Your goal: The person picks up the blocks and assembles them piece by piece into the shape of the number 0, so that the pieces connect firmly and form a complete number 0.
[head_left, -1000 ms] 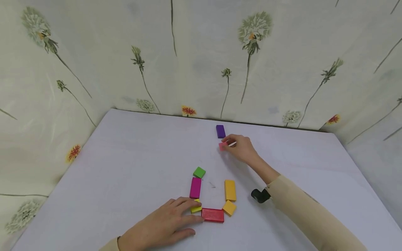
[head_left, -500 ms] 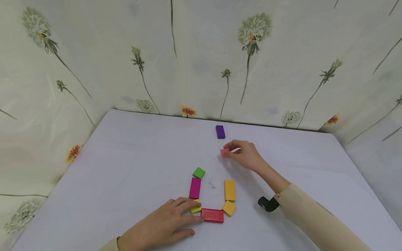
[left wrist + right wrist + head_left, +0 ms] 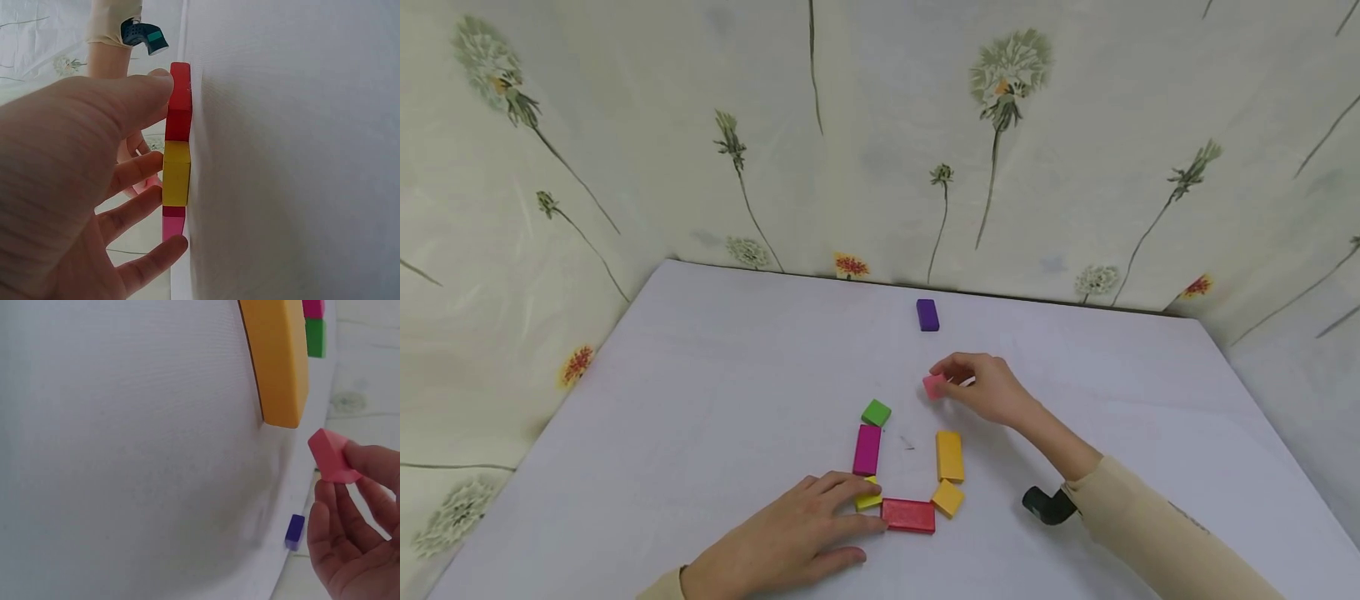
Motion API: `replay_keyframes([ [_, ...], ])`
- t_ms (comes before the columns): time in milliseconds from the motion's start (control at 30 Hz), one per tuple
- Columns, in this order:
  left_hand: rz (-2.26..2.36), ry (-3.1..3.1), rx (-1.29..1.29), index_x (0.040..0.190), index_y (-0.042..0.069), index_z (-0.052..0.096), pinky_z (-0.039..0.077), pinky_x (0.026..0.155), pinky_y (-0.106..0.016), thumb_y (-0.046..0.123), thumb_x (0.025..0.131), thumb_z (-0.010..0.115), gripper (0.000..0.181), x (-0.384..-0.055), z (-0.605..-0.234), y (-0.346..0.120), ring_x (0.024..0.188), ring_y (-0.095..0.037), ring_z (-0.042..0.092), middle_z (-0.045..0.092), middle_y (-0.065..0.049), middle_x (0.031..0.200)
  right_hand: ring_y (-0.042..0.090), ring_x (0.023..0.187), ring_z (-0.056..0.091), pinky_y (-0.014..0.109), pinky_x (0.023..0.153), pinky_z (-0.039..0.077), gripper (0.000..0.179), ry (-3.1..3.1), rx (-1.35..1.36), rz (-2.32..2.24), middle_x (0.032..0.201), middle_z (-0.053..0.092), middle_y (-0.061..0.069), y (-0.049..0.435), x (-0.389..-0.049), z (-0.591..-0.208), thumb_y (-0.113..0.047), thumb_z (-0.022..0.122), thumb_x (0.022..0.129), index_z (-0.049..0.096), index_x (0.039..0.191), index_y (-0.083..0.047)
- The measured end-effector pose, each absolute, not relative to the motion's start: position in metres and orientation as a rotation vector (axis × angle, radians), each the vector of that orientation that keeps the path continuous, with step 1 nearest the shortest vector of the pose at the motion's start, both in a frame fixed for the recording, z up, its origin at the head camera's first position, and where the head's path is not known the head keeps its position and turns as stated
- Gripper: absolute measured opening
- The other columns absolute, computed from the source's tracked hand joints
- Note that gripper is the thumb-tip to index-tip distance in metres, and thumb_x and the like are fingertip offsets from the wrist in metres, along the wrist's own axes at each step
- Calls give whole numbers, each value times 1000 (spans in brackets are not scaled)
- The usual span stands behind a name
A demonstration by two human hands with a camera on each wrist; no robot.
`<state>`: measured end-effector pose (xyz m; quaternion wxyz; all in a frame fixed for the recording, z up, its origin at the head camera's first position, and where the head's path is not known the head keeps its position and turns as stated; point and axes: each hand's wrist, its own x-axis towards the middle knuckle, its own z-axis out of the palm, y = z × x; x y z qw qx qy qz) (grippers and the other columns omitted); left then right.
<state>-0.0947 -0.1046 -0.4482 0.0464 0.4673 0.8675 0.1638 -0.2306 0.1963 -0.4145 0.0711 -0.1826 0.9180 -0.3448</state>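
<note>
My right hand pinches a small pink block between thumb and fingers, held above the table beyond the yellow-orange oblong block. With fingers spread, my left hand rests at the near left corner of a U-shaped row of blocks. Its fingertips touch the yellow block and the red oblong block. Up the left side run a magenta oblong block and a green block, turned at an angle. An orange square block sits cornerwise between the red and yellow-orange ones.
A purple block lies alone near the far edge of the white table. A black wrist camera juts from the right sleeve. Flower-patterned cloth rises behind the table and along its sides.
My right hand has brought the pink block nearer, away from the purple block and toward the open end of the U. The left hand and the blocks in the row stay put.
</note>
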Motion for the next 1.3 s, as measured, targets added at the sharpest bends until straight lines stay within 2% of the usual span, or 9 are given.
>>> replay_keyframes([
  [233, 491, 2628, 1399, 137, 38, 55, 42, 101, -41, 45, 97, 57, 40, -95, -447, -104, 129, -15, 41, 42, 8, 145, 20, 92, 62, 31, 77, 53, 19, 2723, -577, -1011, 100, 68, -1, 202, -224, -422, -12, 70, 91, 71, 110, -13],
  [700, 503, 2648, 1428, 136, 37, 56, 42, 100, -40, 44, 97, 57, 39, -95, -449, -105, 129, -16, 41, 43, 7, 144, 17, 88, 60, 30, 75, 53, 21, 2678, -581, -1033, 100, 66, -1, 211, -218, -433, -17, 71, 91, 70, 111, -14],
  [833, 504, 2637, 1414, 136, 37, 56, 43, 100, -40, 44, 97, 57, 39, -95, -449, -105, 129, -16, 41, 43, 7, 144, 18, 87, 62, 29, 72, 53, 22, 2666, -551, -1052, 101, 66, 1, 213, -217, -436, -19, 72, 90, 70, 112, -12],
  [1100, 508, 2631, 1412, 137, 37, 55, 42, 100, -40, 44, 97, 57, 41, -96, -448, -105, 129, -16, 41, 43, 7, 145, 22, 92, 62, 30, 75, 54, 25, 2734, -533, -1016, 102, 66, 2, 210, -212, -438, -17, 72, 89, 70, 113, -9],
  [1300, 514, 2638, 1427, 137, 36, 55, 43, 100, -40, 44, 97, 58, 41, -95, -448, -106, 129, -16, 41, 43, 7, 145, 21, 90, 63, 32, 76, 54, 25, 2772, -562, -983, 99, 64, 2, 210, -213, -439, -15, 72, 90, 71, 114, -6],
])
